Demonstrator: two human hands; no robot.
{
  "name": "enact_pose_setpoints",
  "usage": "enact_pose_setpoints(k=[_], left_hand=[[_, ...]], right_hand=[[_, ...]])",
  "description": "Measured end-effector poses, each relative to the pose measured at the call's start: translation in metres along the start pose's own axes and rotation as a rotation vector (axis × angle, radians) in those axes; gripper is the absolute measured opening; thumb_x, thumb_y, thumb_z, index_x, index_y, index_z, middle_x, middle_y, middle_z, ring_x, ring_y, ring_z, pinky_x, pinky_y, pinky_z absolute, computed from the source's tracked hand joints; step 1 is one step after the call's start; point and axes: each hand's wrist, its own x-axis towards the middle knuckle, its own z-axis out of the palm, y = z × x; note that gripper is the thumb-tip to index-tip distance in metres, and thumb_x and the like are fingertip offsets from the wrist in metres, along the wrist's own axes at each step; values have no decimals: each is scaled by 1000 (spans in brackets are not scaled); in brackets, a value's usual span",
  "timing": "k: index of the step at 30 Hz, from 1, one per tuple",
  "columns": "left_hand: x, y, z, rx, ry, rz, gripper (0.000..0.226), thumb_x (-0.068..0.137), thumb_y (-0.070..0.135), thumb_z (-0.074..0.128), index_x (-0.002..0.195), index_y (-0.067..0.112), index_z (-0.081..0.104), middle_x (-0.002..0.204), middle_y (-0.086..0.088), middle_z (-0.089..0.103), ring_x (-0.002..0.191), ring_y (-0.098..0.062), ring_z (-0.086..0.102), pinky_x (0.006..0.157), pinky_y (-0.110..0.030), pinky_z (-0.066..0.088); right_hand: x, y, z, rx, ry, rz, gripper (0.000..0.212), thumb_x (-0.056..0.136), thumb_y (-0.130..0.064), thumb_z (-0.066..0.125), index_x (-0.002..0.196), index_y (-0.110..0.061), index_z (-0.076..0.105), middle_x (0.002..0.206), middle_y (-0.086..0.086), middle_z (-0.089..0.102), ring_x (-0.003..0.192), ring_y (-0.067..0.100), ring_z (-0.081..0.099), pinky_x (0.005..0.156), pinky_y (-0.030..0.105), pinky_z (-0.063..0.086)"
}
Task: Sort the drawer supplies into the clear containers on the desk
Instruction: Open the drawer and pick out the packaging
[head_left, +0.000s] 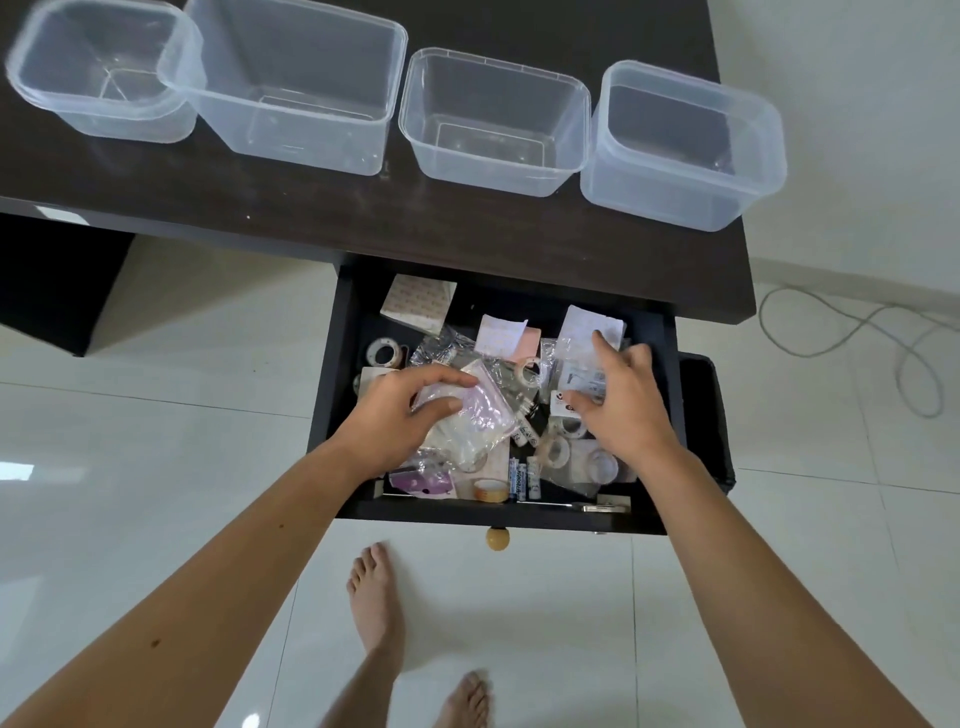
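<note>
Two bare feet (374, 597) are showing on the glossy white floor (156, 441) nearest us, one cut off by the bottom edge. Above them we are looking into the open drawer (498, 514), a dark box with a round wooden knob (497, 538) on its front. Our forearms are covering parts of both its sides.

We are reaching in with both hands. Our left hand (400, 415) is curling thumb and fingers round a soft clear bag (467, 415) with pale purple print, pinching its top; the bag's contents are too crumpled to make out. Our right hand (618, 400) is hovering with fingers spread and slightly bent over small packets (582, 374); we cannot tell whether it is gripping any of them.

Much of the clutter is overlapping and hard to name. We are making out tape rolls (558, 449), batteries (519, 475) with blue labels near the front wall, a tan tape ring (491, 490) and paper pads (418, 304) towards the back. The drawer's far end is hidden under the desk (311, 218), a dark wood-grain top.

Farthest off, four clear containers are standing in a row on the desk: a rounded tub (98, 78) cut off at the left, a large box (296, 93) overlapping it, a smaller box (493, 124) and a deep tub (680, 150). All are thin, glossy plastic. A grey cable (883, 332) is looping on the floor at the right.
</note>
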Motion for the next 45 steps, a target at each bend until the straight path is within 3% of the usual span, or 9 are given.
enact_pose_setpoints(k=[5, 12, 15, 19, 23, 28, 32, 41, 45], left_hand=[[0, 0, -1, 33, -1, -4, 36, 93, 23, 79, 125, 38, 71, 135, 18, 67, 132, -4, 58, 114, -28, 43], [1, 1, -1, 94, 120, 9, 32, 95, 18, 77, 125, 29, 71, 127, 18, 68, 121, 1, 59, 91, 3, 35], [0, 3, -2, 91, 181, 10, 30, 96, 16, 75, 124, 28, 71, 125, 19, 66, 122, 0, 57, 92, 1, 35], [-3, 9, -3, 85, 205, 0, 28, 98, 18, 73, 124, 27, 71, 123, 21, 63, 109, 8, 59, 94, -13, 49], [-5, 12, -1, 20, 184, 25, 24, 105, 17, 62, 127, 20, 72, 102, 11, 68, 54, 11, 56, 53, -5, 41], [-5, 12, -5, -149, 122, 23, 35, 105, 51, 54, 128, 31, 71, 118, -2, 76, 103, -10, 70, 95, -30, 51], [-5, 10, -5, -206, 51, -28, 59, 76, 35, 91, 129, 34, 65, 129, 4, 70, 109, -19, 75, 86, -49, 65], [-3, 13, -5, 9, 218, -40, 56, 100, -1, 60, 142, 35, 49, 118, 13, 59, 64, 10, 63, 55, -18, 55], [-3, 15, -6, -50, 237, 26, 69, 101, -8, 56, 146, 42, 42, 118, 31, 56, 84, 10, 68, 69, -27, 63]], right_hand=[[-1, -1, 5, 36, 76, -37, 49, 91, -29, 84, 135, -18, 64, 128, -1, 42, 107, 21, 61, 99, 34, 53], [-16, 2, -2, -3, 349, -321, 14, 85, -25, 87, 82, -23, 73, 118, 0, 55, 111, 26, 50, 88, 26, 46], [-20, -7, -16, 78, 326, -307, 14, 86, -30, 84, 84, -29, 70, 106, -7, 68, 108, 20, 57, 92, 35, 52], [-25, -20, -39, 361, 315, -188, 13, 93, -25, 82, 96, -23, 69, 93, -9, 73, 89, 8, 71, 67, 9, 48], [-25, -31, -50, 561, 242, -210, 13, 94, -26, 81, 99, -29, 70, 98, -9, 80, 90, 4, 77, 67, 21, 54], [-22, -54, -18, 553, -33, -157, 12, 88, -33, 86, 92, -32, 74, 89, -18, 78, 77, -7, 69, 67, 14, 51], [-24, -69, 15, 497, -35, -149, 20, 82, -33, 91, 92, -25, 76, 95, -9, 75, 88, 8, 70, 74, 17, 55], [-12, -15, 6, 204, 0, -128, 44, 82, -29, 92, 121, -26, 73, 112, -6, 60, 89, 10, 63, 85, 26, 56], [-9, -1, 13, 45, -116, -110, 63, 78, -32, 94, 133, -20, 68, 119, -7, 49, 103, 10, 55, 94, 29, 48]])
